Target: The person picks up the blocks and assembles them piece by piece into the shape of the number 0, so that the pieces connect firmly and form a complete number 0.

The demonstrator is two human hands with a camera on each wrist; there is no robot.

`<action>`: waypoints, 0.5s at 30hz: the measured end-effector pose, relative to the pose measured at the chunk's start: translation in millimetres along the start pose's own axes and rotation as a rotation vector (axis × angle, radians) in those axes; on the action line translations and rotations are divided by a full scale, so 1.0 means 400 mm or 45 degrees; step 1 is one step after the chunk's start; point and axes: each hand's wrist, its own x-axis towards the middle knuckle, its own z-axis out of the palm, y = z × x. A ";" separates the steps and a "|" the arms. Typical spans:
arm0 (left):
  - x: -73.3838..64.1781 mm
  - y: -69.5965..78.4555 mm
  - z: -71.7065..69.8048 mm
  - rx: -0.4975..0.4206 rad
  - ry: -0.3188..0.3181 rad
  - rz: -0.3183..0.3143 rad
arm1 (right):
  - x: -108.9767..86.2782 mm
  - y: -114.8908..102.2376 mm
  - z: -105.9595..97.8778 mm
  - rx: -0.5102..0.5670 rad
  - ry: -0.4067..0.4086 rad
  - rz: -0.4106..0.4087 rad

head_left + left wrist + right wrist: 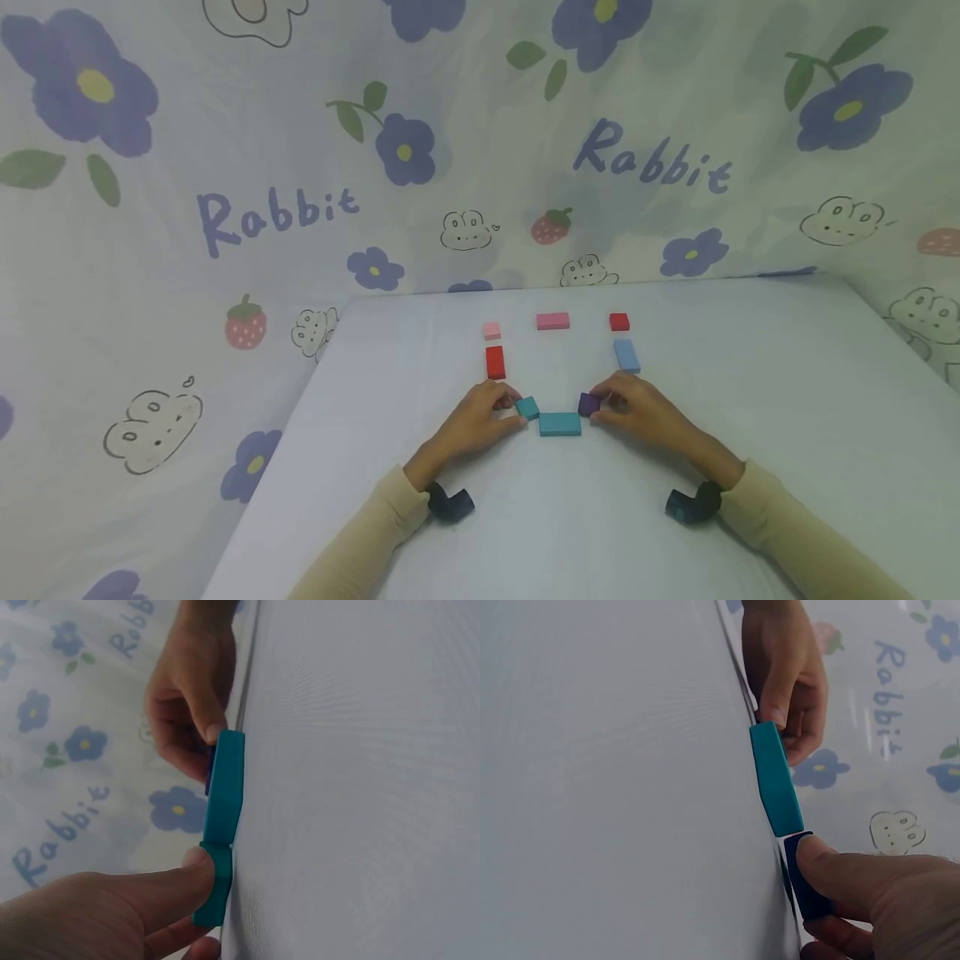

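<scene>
On the white table, a long teal block point(560, 425) lies flat between the two hands. My left hand point(478, 417) pinches a small teal block point(527, 408), turned at an angle, by the long block's left end. Over at the right end, thumb and fingers of my right hand point(641, 410) pinch a small dark purple block point(589, 405). In the left wrist view the small teal block point(217, 889) sits right at the long block's end. The right wrist view has the purple block point(806, 881) close against the other end, partly covered by the thumb.
Farther back, a red block point(495, 362) and a light pink block point(492, 331) stand on the left. A pink block point(552, 322) lies at the back middle; a small red block point(619, 322) and a light blue block point(627, 357) are on the right. A printed cloth point(465, 150) hangs behind.
</scene>
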 end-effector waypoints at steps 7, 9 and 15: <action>-0.002 0.000 0.001 -0.003 0.010 0.015 | 0.002 0.003 0.004 -0.019 -0.006 -0.004; -0.003 0.002 0.000 -0.003 0.012 0.021 | 0.002 0.003 0.005 -0.029 -0.007 -0.015; -0.004 0.006 -0.003 0.006 0.008 0.018 | 0.001 0.003 0.007 -0.024 -0.009 -0.019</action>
